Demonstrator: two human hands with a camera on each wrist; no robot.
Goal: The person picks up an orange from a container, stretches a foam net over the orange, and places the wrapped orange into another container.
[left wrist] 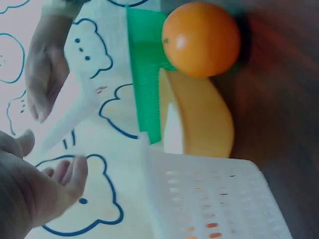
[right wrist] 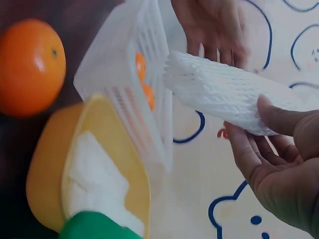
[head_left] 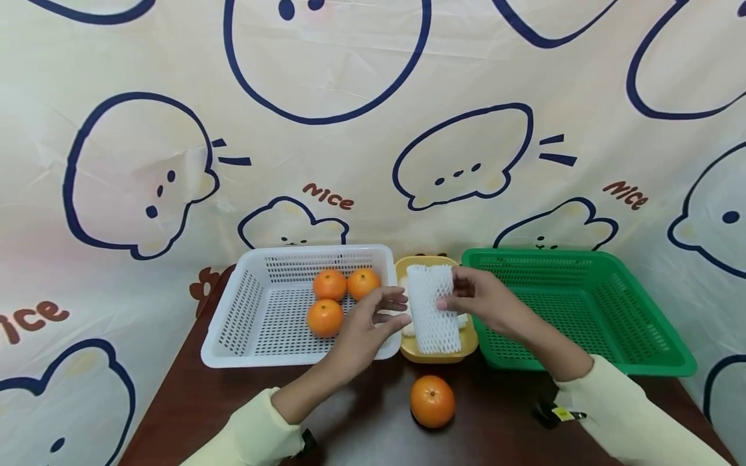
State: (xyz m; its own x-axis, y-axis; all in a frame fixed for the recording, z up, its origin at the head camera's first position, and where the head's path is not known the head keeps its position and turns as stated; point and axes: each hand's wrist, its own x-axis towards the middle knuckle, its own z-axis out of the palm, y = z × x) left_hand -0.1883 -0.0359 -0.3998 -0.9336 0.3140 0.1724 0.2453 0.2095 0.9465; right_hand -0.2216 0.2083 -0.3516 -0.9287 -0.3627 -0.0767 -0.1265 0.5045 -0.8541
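My right hand [head_left: 486, 301] pinches a white foam mesh sleeve [head_left: 432, 310] between thumb and fingers, holding it upright over the yellow basket [head_left: 440, 355]. In the right wrist view the sleeve [right wrist: 214, 84] looks flattened, the thumb on its upper side and the fingers beneath. My left hand [head_left: 370, 327] is beside the sleeve's left side, its fingers loosely bent and holding nothing. More white foam sleeves [right wrist: 94, 174] lie in the yellow basket. A single orange [head_left: 432, 401] sits on the dark table in front of that basket.
To the left stands a white basket [head_left: 233, 359] with three oranges [head_left: 325, 318] in it. A green basket [head_left: 588, 366] is on the right. Behind them hangs a patterned cloth [head_left: 373, 162]. The dark brown table [head_left: 361, 433] carries all the baskets.
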